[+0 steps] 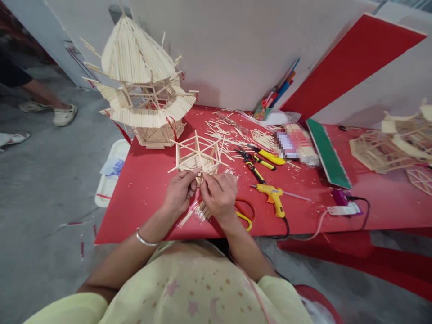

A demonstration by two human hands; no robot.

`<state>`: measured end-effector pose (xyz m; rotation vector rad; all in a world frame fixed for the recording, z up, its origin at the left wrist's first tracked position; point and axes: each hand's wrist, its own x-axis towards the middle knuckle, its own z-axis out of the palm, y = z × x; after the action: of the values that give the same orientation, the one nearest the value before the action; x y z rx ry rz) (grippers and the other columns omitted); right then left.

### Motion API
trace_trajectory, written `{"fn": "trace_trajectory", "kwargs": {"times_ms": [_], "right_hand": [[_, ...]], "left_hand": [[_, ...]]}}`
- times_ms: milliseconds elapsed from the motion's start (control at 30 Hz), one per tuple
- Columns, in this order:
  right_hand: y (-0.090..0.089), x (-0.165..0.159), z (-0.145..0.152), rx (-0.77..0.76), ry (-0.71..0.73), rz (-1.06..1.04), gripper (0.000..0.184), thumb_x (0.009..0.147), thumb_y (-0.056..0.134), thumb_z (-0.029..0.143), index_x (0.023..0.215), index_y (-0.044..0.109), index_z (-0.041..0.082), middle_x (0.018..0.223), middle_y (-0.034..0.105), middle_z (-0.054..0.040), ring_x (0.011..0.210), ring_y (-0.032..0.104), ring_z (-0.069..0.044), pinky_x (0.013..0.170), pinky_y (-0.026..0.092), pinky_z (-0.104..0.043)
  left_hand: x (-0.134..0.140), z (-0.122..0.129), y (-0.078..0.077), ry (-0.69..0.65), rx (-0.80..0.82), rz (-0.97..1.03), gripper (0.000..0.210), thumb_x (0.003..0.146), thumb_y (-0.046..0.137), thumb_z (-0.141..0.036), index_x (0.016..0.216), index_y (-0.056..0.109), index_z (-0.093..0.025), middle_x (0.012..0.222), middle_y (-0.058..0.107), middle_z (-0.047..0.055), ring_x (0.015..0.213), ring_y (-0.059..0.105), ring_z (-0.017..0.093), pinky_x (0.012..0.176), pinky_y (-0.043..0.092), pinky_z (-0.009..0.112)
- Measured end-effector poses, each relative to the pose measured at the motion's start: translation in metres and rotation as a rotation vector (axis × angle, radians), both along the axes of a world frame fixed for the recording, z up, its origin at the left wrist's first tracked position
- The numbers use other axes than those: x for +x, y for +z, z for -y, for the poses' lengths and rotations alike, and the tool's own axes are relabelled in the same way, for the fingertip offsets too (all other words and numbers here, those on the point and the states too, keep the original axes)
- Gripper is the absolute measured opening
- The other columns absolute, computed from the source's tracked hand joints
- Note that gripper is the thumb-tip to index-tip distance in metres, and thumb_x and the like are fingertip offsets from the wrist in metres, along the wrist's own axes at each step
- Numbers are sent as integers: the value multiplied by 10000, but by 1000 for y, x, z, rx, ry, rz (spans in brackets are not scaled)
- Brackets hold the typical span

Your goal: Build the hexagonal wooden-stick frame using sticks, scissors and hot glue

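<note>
A small six-spoked frame of wooden sticks (198, 151) stands on the red table directly beyond my hands. My left hand (182, 191) is closed in a pinch at the frame's near edge, bracelet on the wrist. Close beside it, my right hand (219, 193) pinches at the same near edge, where a spoke meets the fingertips. The fingers cover the exact point of contact. Under my hands lies a clear packet of wooden sticks (202, 210). Scissors (248, 211) with red and yellow handles lie partly behind my right wrist.
A tall stick pagoda (138, 54) stands at the back left. Loose sticks (222, 130), pliers (254, 168), a yellow cutter (272, 156) and a yellow glue gun (275, 198) lie rightward. Further right are a green board (329, 155), a power strip (344, 209) and another stick model (378, 148).
</note>
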<state>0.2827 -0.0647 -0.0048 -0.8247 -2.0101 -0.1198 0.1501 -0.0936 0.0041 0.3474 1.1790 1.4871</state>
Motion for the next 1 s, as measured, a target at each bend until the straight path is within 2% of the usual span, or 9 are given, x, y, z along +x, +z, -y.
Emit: {"fn": "trace_trajectory", "kwargs": {"times_ms": [233,533,1000], "right_hand": [[1,0,2,-23,-1,25,190,950,664,151,1129,711,193,914,749,-55,893,658,-205,892,457,-390],[-1,1,2,-51,-13,36,181,960,649,156,1115,727,206,911,747,-55,890,658,-210,890,455,-396],[0,0,4,-60,-9,24,160,958,654,159,1096,725,200,895,750,-50,884,662,-205,890,458,-391]], "left_hand": [[0,0,-2,-11,4,-7,454,707,903,-449,666,539,-180,472,508,-68,347,376,34,348,211,159],[-1,2,-4,-17,-9,1,354,747,875,-421,741,624,-172,479,506,-69,346,373,36,351,185,176],[1,1,-3,-12,-2,5,437,683,920,-475,747,625,-159,469,503,-74,342,374,32,346,197,154]]}}
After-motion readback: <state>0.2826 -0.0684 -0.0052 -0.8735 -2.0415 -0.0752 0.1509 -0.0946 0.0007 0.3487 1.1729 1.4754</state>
